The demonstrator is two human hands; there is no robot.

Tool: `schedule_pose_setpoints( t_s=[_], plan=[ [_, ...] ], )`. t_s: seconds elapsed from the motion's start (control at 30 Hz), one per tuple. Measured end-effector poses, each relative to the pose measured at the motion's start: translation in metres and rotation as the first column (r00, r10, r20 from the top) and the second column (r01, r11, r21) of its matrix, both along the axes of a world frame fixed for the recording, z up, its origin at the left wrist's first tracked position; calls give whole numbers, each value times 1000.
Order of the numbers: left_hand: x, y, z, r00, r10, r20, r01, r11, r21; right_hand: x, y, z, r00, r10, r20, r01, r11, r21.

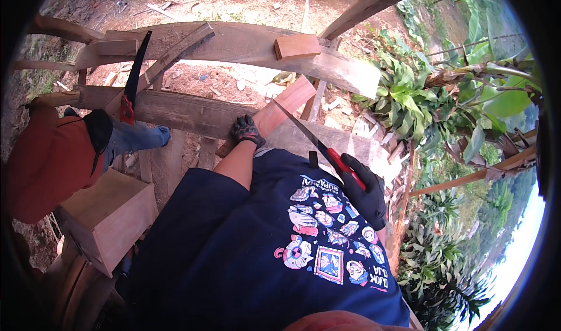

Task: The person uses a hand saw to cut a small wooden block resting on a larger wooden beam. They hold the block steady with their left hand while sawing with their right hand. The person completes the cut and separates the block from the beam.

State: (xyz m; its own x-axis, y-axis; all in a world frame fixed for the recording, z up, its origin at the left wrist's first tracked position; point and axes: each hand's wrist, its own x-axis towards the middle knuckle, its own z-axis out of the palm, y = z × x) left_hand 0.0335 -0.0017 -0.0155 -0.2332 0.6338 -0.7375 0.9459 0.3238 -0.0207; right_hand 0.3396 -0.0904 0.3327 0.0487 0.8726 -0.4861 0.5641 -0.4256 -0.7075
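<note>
A reddish wooden board lies slantwise across the near beam, its far end sticking out past the beam. My left hand, in a dark glove, grips the board's near left edge. In a black glove, my right hand is closed round the red handle of a handsaw. The saw's dark blade slants up and left, its tip at the board's right edge. Whether the teeth have cut into the wood I cannot tell.
A wooden block rests on the far beam. Another red-handled saw stands by a slanted wooden strip at left. Near it is a person in a red-orange top, beside a wooden box. Leafy plants grow at right.
</note>
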Motion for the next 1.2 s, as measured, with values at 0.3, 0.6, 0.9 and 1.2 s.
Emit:
schedule_pose_setpoints(
  t_s=[0.3,0.6,0.9,1.2],
  plan=[
    [8,2,26,997,-25,-68,21,998,-64,77,-39,-2,993,-117,23,113,984,136],
    [9,-5,22,998,-30,-55,34,997,69,102,-38,-8,988,-157,0,154,972,176],
    [3,3,18,989,-22,145,-24,950,312,89,-22,13,997,-67,-32,72,980,188],
    [40,-33,16,990,-12,137,-60,859,508,73,-18,15,998,2,-58,10,976,219]
  ],
)
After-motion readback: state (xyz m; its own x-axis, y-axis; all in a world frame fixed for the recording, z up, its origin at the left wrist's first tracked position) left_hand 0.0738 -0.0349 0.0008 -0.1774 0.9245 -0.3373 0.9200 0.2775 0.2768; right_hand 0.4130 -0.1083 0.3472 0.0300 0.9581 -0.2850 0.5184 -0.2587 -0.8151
